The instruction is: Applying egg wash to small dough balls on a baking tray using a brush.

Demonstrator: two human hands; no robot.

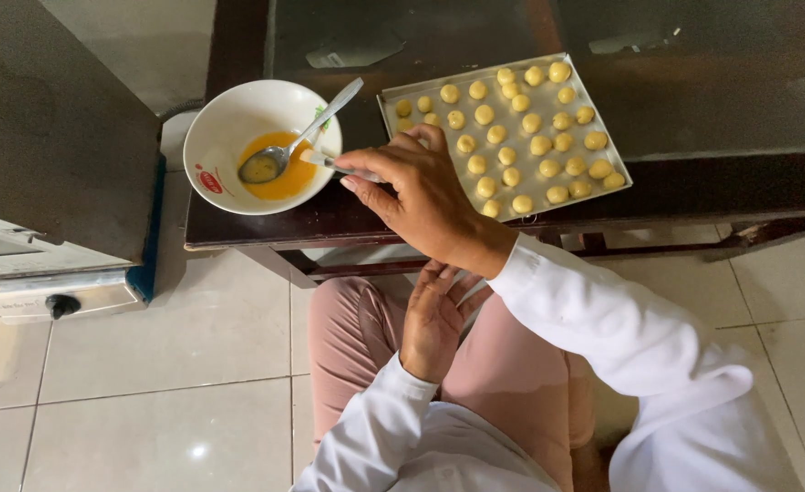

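Dark wooden table [238,230] over pale floor tiles [147,364] beneath us, our right hand [416,187] pinching a thin brush [325,161] at the white bowl [225,118] of yellow egg wash with a spoon [298,137] near the table's front-left corner, metal tray [389,102] of dough balls [521,123] beside it, our left hand [434,319] loose and open on our lap, grey oven [47,137] at left.

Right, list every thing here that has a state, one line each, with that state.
White ceramic bowl: upright, holding a shallow pool of yellow beaten egg.
Metal spoon: resting in the bowl, its scoop in the egg.
Rectangular metal baking tray: flat on the dark table, filled with rows of small yellow dough balls.
Right hand: grip closed on a thin brush handle beside the bowl.
Left hand: open, empty, over the lap.
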